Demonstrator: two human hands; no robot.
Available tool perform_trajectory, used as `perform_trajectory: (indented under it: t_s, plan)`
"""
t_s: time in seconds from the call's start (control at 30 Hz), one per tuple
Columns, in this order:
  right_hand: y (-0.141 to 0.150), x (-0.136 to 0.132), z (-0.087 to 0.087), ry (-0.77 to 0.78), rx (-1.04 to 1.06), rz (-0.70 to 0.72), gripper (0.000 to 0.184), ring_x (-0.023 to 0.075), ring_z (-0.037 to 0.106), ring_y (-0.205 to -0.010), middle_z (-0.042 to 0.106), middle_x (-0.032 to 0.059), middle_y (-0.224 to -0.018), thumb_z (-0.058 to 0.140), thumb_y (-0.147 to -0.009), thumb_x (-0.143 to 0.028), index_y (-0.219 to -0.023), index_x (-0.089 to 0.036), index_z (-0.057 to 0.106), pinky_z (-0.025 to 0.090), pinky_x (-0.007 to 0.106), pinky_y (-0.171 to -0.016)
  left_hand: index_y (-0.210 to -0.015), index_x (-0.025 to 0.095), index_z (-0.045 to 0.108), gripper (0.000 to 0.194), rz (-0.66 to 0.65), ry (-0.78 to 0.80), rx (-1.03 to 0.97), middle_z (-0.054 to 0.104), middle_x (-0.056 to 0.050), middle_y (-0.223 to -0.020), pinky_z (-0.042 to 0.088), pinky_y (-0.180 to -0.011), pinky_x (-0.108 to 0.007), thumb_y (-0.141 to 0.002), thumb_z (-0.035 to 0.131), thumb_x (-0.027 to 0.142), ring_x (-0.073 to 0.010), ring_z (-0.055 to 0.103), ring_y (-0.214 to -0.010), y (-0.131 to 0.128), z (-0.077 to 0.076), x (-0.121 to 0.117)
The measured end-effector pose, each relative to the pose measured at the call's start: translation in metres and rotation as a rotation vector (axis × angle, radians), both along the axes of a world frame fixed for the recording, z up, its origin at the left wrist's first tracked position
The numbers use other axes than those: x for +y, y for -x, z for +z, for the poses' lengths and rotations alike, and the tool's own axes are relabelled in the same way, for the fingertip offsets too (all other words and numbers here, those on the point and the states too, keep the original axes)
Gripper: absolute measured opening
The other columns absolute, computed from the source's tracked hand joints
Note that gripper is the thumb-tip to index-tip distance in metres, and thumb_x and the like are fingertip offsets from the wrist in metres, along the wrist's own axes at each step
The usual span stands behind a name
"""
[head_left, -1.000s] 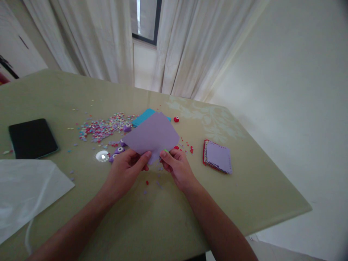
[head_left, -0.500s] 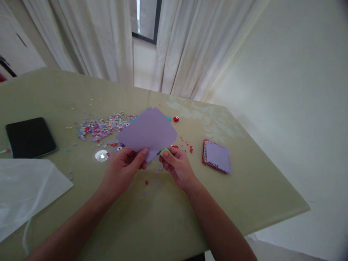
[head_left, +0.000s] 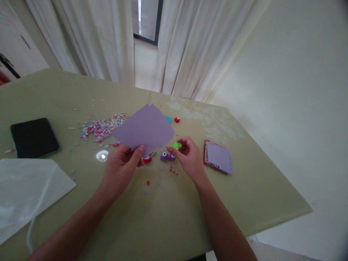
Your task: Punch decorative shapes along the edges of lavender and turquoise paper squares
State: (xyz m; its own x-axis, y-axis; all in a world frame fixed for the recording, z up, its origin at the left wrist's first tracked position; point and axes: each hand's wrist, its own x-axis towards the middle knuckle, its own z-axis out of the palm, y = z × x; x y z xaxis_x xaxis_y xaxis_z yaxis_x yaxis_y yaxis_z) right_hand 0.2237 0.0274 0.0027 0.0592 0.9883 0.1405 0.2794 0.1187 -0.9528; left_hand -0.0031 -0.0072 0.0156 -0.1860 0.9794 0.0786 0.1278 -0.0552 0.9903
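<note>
My left hand [head_left: 123,165] pinches the near corner of a square purple paper sheet [head_left: 145,128], tilted above the table. A small notch shows at the sheet's far corner. To the right, apart from the sheet, my right hand [head_left: 189,156] is closed around a small green paper punch [head_left: 176,145], held between thumb and fingers. Below it on the table lie small purple punches with eye-like dots [head_left: 164,156]. A red piece [head_left: 147,160] shows by my left fingertips, partly hidden. Red bits [head_left: 174,171] are scattered just below my right hand.
Colourful paper confetti [head_left: 104,127] is heaped behind my left hand. A stack of notched-edge paper squares [head_left: 219,156] lies at the right, a dark tablet [head_left: 34,137] and white bag [head_left: 27,192] at the left. A red punch [head_left: 177,119] and blue piece [head_left: 168,119] sit farther back.
My right hand has moved the green punch right and away from the sheet's edge. Red bits now lie below it. My left hand has shifted the sheet slightly left.
</note>
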Motion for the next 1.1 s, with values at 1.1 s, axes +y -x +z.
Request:
perform_trajectory:
  t_s: [1.1]
  plan:
    - [0.016, 0.004, 0.000, 0.047, 0.322, 0.135, 0.042, 0.0165, 0.065, -0.079, 0.072, -0.0003, -0.094, 0.094, -0.077, -0.046, -0.097, -0.025, 0.064, 0.054, 0.027, -0.070, -0.078, 0.023, 0.070, 0.030, 0.125, -0.080, -0.053, 0.057, 0.005, -0.060, 0.035, -0.051, -0.027, -0.089, 0.074, 0.051, -0.0141, 0.045, -0.054, 0.006, -0.016, 0.009]
